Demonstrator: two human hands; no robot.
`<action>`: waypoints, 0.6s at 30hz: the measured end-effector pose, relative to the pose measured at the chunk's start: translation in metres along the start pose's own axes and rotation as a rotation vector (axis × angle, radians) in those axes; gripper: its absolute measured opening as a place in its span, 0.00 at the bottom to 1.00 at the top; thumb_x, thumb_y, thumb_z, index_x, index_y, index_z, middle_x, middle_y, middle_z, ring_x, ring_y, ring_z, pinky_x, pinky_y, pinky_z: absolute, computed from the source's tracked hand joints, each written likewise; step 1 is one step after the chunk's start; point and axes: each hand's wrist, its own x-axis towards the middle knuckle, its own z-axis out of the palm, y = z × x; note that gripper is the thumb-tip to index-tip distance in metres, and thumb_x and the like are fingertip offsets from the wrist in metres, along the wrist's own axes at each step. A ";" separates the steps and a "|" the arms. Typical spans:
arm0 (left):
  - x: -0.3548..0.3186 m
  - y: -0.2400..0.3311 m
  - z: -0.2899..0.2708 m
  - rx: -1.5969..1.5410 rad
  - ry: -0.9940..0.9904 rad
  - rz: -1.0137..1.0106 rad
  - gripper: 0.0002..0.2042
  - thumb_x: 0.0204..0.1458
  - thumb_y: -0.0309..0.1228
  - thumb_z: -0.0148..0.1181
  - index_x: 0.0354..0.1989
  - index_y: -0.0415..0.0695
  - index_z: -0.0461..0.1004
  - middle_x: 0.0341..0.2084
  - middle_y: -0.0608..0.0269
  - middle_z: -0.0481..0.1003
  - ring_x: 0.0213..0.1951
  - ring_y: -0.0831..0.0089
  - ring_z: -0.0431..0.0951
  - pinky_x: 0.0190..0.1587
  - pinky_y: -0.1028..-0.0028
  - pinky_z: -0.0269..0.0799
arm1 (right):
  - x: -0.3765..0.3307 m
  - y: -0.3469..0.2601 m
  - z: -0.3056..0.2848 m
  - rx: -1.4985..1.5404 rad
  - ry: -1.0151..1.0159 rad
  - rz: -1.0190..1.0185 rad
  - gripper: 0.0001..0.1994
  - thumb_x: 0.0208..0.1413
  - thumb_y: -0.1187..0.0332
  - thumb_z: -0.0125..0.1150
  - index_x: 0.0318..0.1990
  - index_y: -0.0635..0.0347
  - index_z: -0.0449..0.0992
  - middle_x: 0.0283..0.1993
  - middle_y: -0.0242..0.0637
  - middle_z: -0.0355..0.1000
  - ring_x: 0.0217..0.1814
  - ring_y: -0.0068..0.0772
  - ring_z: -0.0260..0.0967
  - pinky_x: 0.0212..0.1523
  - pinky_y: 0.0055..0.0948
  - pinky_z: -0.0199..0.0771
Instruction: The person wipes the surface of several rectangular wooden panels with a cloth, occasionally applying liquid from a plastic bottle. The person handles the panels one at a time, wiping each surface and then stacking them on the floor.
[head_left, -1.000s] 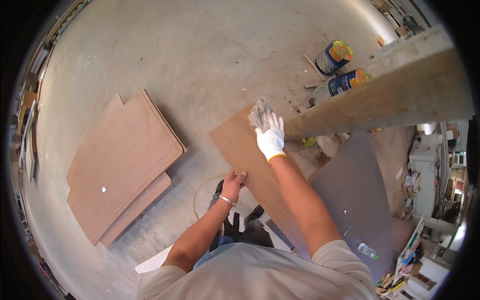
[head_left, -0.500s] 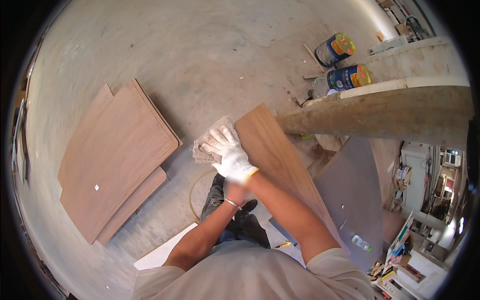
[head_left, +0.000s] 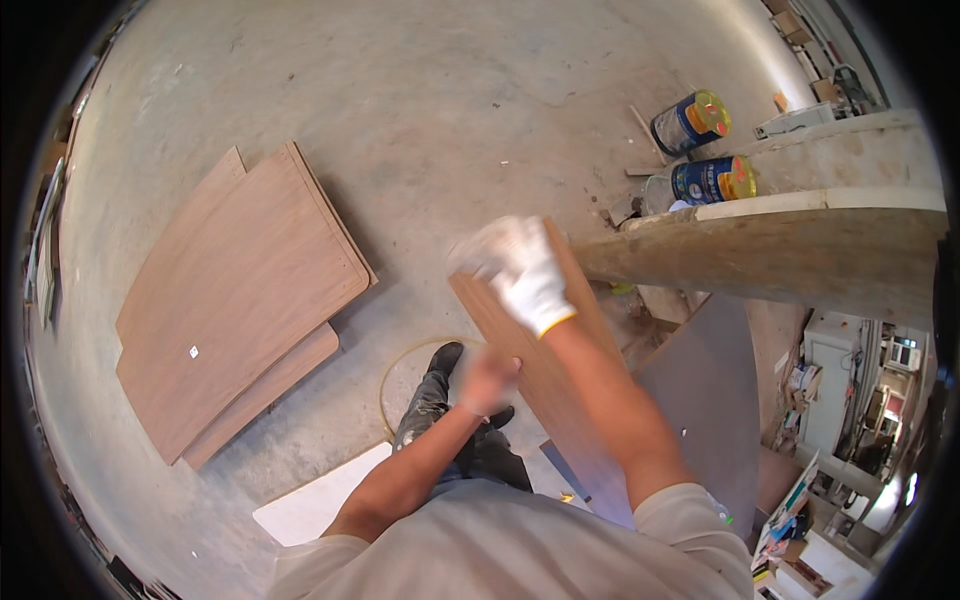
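A long brown wooden board (head_left: 590,420) stretches from in front of my body toward the upper middle. Near its far end is my right hand (head_left: 532,285) in a white knitted glove with a yellow cuff, holding a pale rag (head_left: 482,248) against the top face. Motion blurs both glove and rag. My left hand (head_left: 488,380) is bare and smeared. It sits at the left edge of the board, with one fingertip showing on that edge; its other fingers cannot be made out.
Curved wooden panels (head_left: 235,300) lie stacked on the concrete floor at left. A grey curved panel (head_left: 705,385) is right of the board. A thick round beam (head_left: 760,250) and two blue-and-yellow drums (head_left: 692,122) stand beyond. A white panel (head_left: 325,495) lies by my legs.
The right glove and rag have moved right, from beside the board's far left corner onto its face. My left hand has come apart from the right wrist to the board's left edge.
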 end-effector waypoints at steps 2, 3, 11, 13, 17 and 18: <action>0.006 0.004 0.012 -0.077 -0.047 -0.080 0.12 0.64 0.28 0.61 0.55 0.44 0.75 0.45 0.65 0.82 0.44 0.73 0.82 0.45 0.68 0.80 | -0.003 0.046 0.011 0.609 0.476 0.347 0.32 0.52 0.76 0.66 0.67 0.63 0.70 0.75 0.47 0.60 0.77 0.54 0.55 0.77 0.39 0.60; 0.007 0.001 0.011 -0.098 -0.053 -0.074 0.12 0.64 0.28 0.61 0.55 0.43 0.75 0.45 0.65 0.82 0.44 0.73 0.82 0.45 0.68 0.80 | -0.015 0.034 0.019 0.369 0.490 0.406 0.33 0.51 0.73 0.70 0.67 0.68 0.68 0.77 0.51 0.55 0.78 0.58 0.53 0.78 0.38 0.57; 0.011 0.022 0.016 -0.084 -0.116 -0.127 0.13 0.64 0.26 0.60 0.56 0.43 0.74 0.46 0.64 0.82 0.46 0.70 0.83 0.46 0.66 0.80 | -0.019 0.069 0.025 0.186 0.421 0.370 0.36 0.50 0.69 0.72 0.70 0.56 0.69 0.80 0.53 0.52 0.83 0.64 0.40 0.81 0.43 0.51; 0.012 0.025 0.019 -0.169 -0.098 -0.133 0.13 0.65 0.26 0.60 0.56 0.43 0.73 0.46 0.64 0.82 0.46 0.70 0.83 0.47 0.66 0.81 | -0.019 0.030 0.037 0.250 0.468 0.445 0.36 0.52 0.69 0.70 0.71 0.59 0.67 0.78 0.48 0.56 0.82 0.65 0.41 0.81 0.45 0.48; 0.016 0.007 0.011 -0.291 -0.078 -0.117 0.13 0.65 0.27 0.60 0.57 0.43 0.73 0.47 0.64 0.81 0.46 0.70 0.83 0.48 0.66 0.81 | -0.032 0.015 0.053 -0.116 0.166 0.081 0.31 0.54 0.68 0.65 0.69 0.47 0.72 0.79 0.38 0.55 0.83 0.61 0.40 0.82 0.47 0.47; 0.014 0.008 0.010 -0.265 -0.050 -0.118 0.10 0.63 0.28 0.62 0.51 0.44 0.73 0.41 0.66 0.79 0.41 0.72 0.80 0.44 0.68 0.78 | -0.032 0.026 0.049 -0.131 0.258 0.117 0.28 0.54 0.68 0.65 0.66 0.44 0.75 0.79 0.38 0.55 0.83 0.59 0.40 0.81 0.47 0.48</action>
